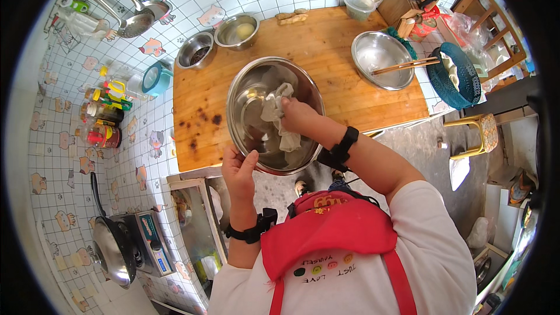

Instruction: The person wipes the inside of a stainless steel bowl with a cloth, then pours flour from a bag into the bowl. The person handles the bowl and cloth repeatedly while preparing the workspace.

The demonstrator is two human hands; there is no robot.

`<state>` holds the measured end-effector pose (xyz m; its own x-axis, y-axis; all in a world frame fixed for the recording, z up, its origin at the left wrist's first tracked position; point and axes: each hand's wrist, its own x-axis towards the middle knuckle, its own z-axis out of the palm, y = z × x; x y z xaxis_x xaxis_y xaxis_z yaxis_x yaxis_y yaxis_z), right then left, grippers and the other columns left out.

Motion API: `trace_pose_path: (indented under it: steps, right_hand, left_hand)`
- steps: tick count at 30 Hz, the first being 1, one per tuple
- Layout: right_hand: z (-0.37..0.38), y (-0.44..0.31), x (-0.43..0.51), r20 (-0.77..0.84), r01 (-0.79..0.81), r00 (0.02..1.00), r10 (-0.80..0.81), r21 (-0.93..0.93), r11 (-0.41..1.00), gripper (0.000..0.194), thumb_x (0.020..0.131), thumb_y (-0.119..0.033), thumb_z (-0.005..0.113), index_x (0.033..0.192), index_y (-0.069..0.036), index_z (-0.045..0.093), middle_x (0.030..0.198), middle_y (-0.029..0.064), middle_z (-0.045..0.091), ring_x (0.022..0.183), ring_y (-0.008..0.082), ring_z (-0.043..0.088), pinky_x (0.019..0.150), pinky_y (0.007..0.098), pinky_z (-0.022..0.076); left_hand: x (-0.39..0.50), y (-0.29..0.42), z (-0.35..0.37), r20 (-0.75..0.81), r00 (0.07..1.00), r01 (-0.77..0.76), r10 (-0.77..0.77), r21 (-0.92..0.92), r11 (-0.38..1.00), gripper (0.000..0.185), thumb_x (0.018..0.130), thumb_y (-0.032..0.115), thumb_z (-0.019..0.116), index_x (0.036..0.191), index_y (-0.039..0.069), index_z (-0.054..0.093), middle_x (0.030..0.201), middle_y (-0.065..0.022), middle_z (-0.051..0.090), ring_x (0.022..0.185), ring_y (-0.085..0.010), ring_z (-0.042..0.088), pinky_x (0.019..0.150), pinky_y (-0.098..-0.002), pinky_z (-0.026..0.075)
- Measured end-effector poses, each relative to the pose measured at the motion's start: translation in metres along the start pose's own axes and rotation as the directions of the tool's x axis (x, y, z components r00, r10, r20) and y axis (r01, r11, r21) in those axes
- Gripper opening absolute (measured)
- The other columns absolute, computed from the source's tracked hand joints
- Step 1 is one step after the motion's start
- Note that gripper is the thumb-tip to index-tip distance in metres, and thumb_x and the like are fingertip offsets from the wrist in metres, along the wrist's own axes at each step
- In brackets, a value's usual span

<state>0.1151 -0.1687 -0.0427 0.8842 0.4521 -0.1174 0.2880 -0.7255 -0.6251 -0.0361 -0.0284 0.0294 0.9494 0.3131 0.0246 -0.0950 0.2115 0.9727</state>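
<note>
A large stainless steel bowl is held tilted in front of me, over the front edge of the wooden board. My left hand grips its near left rim, with the thumb on the side nearest me. Inside the bowl, my right hand clutches a crumpled whitish cloth or paper towel. Part of the towel hangs down below my fingers towards the bowl's near wall. Apart from the towel, no contents show in the bowl.
At the back left stand two small metal bowls, one with dark contents, one with something pale yellow. To the right, chopsticks rest across another metal bowl. Beyond are a knife block and a teal basket. A lidded wok sits lower left.
</note>
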Motion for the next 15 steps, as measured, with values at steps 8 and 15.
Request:
trace_pose_path:
  steps: [8, 15]
  right_hand:
    - [0.007, -0.028, 0.028, -0.126, 0.104, 0.988, -0.09, 0.106, 0.989, 0.053, 0.066, -0.019, 0.067, 0.112, 0.0, 0.048, 0.092, 0.0228, 0.06, 0.086, 0.0397, 0.059, 0.075, 0.0439, 0.0479]
    - [0.014, -0.055, -0.01, 0.069, 0.457, 0.883, -0.464, 0.095, 0.884, 0.047, 0.07, -0.004, 0.059, 0.115, -0.007, 0.049, 0.11, 0.0227, 0.05, 0.087, 0.0399, 0.059, 0.074, 0.0447, 0.0478]
  left_hand:
    - [0.003, 0.005, -0.001, 0.056, 0.997, 0.044, -0.043, -0.028, 0.999, 0.019, 0.083, 0.005, 0.057, 0.1, -0.002, 0.051, 0.089, -0.0079, 0.061, 0.072, -0.0105, 0.057, 0.063, -0.0234, 0.048]
    - [0.004, 0.006, 0.002, 0.061, 0.998, 0.028, -0.031, 0.045, 0.999, 0.015, 0.083, 0.006, 0.056, 0.096, 0.0, 0.05, 0.082, -0.0077, 0.06, 0.057, -0.0123, 0.056, 0.048, -0.0239, 0.047]
